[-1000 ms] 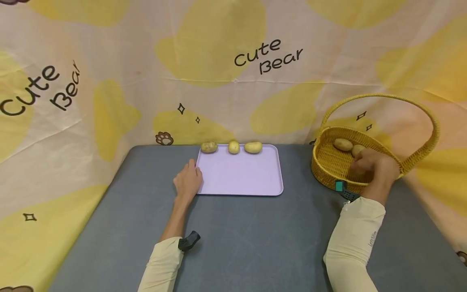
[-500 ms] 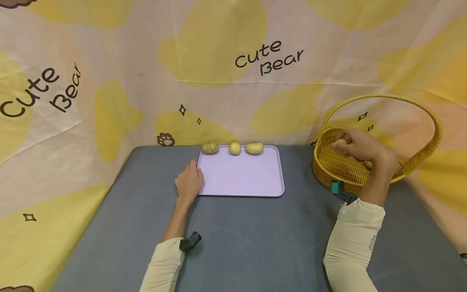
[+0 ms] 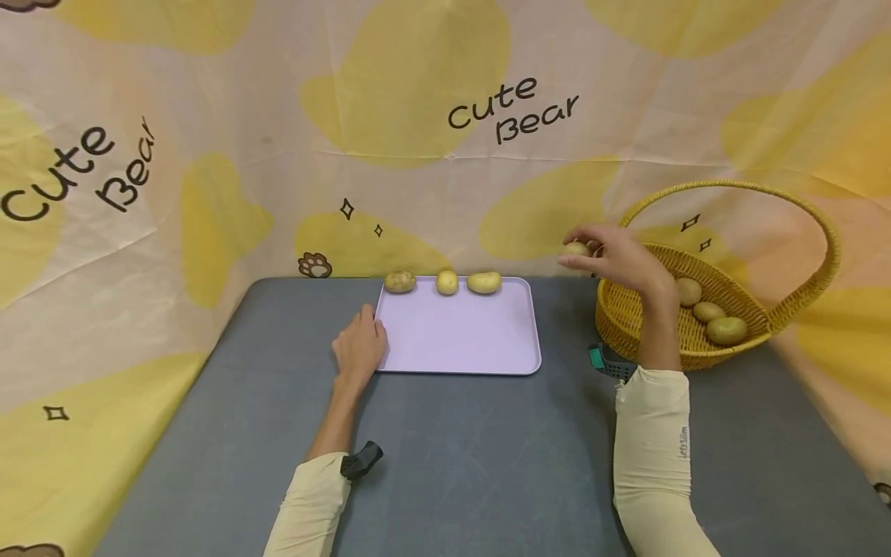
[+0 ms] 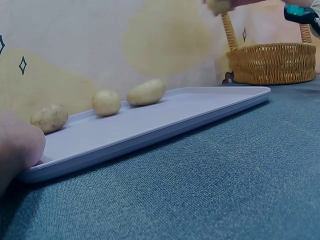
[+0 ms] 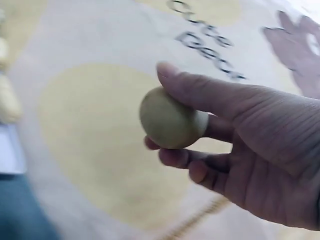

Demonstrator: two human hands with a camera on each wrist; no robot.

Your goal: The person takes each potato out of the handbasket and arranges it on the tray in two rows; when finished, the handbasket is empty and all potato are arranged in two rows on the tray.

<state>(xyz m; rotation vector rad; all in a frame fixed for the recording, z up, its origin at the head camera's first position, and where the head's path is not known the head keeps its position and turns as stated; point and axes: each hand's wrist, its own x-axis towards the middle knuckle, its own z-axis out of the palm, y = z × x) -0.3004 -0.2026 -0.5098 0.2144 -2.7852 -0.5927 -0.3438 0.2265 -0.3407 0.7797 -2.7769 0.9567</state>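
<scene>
My right hand (image 3: 621,259) pinches a small round potato (image 5: 169,119) between thumb and fingers, in the air left of the basket's near rim. In the head view it hangs just past the left side of the yellow woven basket (image 3: 618,323), which has a tall arched handle. Inside the basket lie several potatoes, among them a greenish one (image 3: 727,331). My left hand (image 3: 359,346) grips the left rim of the lilac tray (image 3: 459,340), thumb over the edge. Along the tray's back edge sit a speckled potato (image 3: 400,281), a round potato (image 3: 447,282) and a longer potato (image 3: 483,283).
The grey table (image 3: 480,456) carries both tray and basket, with a gap between them. Behind it hangs a printed cloth (image 3: 418,100) with yellow patches and lettering, close to the tray's back edge.
My right hand has come up out of the basket with a potato and moved left, past the basket's side. The left hand stays at the tray's edge.
</scene>
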